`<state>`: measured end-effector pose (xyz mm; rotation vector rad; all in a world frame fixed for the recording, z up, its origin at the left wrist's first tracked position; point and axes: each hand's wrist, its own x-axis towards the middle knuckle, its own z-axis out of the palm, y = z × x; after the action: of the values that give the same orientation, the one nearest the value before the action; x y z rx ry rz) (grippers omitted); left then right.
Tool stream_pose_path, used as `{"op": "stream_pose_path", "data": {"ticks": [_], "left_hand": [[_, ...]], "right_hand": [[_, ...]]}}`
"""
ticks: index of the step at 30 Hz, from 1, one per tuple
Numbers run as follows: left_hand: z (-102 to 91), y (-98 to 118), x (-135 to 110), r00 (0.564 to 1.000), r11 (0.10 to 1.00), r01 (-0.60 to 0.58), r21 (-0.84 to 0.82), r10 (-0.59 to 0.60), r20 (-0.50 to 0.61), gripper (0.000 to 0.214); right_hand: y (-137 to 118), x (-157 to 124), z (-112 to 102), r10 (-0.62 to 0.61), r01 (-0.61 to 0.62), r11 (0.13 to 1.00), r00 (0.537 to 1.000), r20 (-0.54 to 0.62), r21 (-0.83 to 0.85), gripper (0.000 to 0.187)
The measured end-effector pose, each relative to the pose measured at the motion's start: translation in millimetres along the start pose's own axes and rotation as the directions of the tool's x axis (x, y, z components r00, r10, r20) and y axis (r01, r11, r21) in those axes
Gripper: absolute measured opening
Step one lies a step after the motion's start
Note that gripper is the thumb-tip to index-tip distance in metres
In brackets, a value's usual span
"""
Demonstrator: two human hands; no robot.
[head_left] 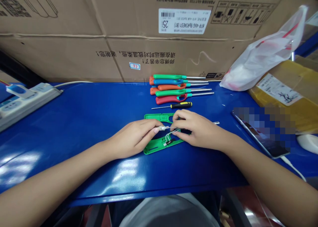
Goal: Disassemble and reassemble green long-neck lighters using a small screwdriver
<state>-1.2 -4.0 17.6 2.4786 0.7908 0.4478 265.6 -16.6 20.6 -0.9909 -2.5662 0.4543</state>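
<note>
Left hand (135, 136): thumb and forefinger pinched on left end of small translucent part (162, 128). Part held between hands, above gap separating upper green casing half (157, 116) and lower green casing half (153, 147). Right hand (198, 129): fingertips at part's right end, beside white wires (172, 132); whether gripping part or wires, cannot tell. Screwdriver (182, 105) beyond upper half.

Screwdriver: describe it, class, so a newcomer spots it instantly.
On the blue table, find the colourful lighters along the cardboard box. The screwdriver lies just nearer the camera, its shaft pointing left. Unlike theirs, its handle is black and yellow.
</note>
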Motion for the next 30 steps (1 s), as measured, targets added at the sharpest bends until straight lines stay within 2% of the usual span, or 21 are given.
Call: {"op": "stream_pose_path", "data": {"ticks": [4, 7, 10, 13, 17, 21, 30], "left_hand": [[-2.1, 3.5, 0.7, 0.998, 0.999, 0.035, -0.006, -0.035, 0.046, 0.031], [-2.2, 4.8, 1.3, 0.996, 0.998, 0.052, 0.034, -0.054, 0.068, 0.033], [-1.0, 4.7, 1.5, 0.996, 0.996, 0.074, 0.039, -0.077, 0.054, 0.032], [-0.6, 3.6, 1.7, 0.995, 0.995, 0.099, -0.025, -0.098, 0.021, 0.026], [-0.2, 2.6, 1.0, 0.996, 0.995, 0.086, -0.042, -0.086, -0.008, 0.024], [1.3, 2.8, 0.0, 0.999, 0.999, 0.046, -0.021, -0.046, 0.001, 0.023], [-1.2, 4.8, 0.4, 0.998, 0.998, 0.016, 0.062, -0.020, 0.064, 0.029]], "right_hand": [[-1.9, 1.2, -0.9, 0.019, -0.019, 1.000, 0.998, -0.061, 0.004, 0.013], [-4.4, 2.3, -1.1, 0.063, -0.071, 0.994, 0.993, -0.099, -0.079, 0.013], [-5.1, 1.9, -0.6, 0.107, -0.123, 0.981, 0.988, -0.112, -0.152, 0.012], [-5.8, 1.3, -1.0, 0.122, -0.138, 0.982, 0.985, -0.122, -0.132, 0.011], [-7.1, 3.3, -0.3, 0.022, -0.026, 0.999, 0.987, -0.157, -0.029, 0.022], [-6.2, 6.0, 4.5, -0.127, 0.118, 0.991, 0.975, -0.182, -0.061, 0.016], [-6.4, 6.3, 3.7, -0.184, 0.171, 0.982, 0.965, -0.186, -0.084, 0.019]]}}
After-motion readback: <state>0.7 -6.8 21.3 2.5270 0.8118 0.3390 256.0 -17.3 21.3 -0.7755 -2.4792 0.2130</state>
